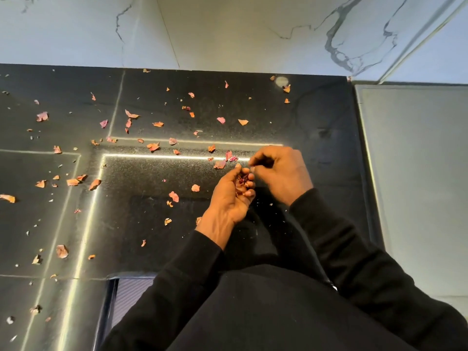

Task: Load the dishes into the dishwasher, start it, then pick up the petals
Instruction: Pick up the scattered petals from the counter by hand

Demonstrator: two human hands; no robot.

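Note:
Several dried pink and orange petals (pixel 154 146) lie scattered over the black polished countertop (pixel 316 117). My left hand (pixel 229 196) is cupped palm-up near the middle, holding a small pile of gathered petals (pixel 241 182). My right hand (pixel 281 171) hovers just right of it, fingertips pinched together over the cupped palm; whether a petal sits between them is unclear. A few petals (pixel 219 164) lie right beside the fingertips. Both arms wear black sleeves. No dishwasher or dishes are in view.
A white marble wall (pixel 228 31) rises behind the countertop. A grey panel (pixel 415 173) borders the counter on the right. Bright light strips reflect off the stone. A dark blue edge (pixel 114 305) shows below the front of the counter at lower left.

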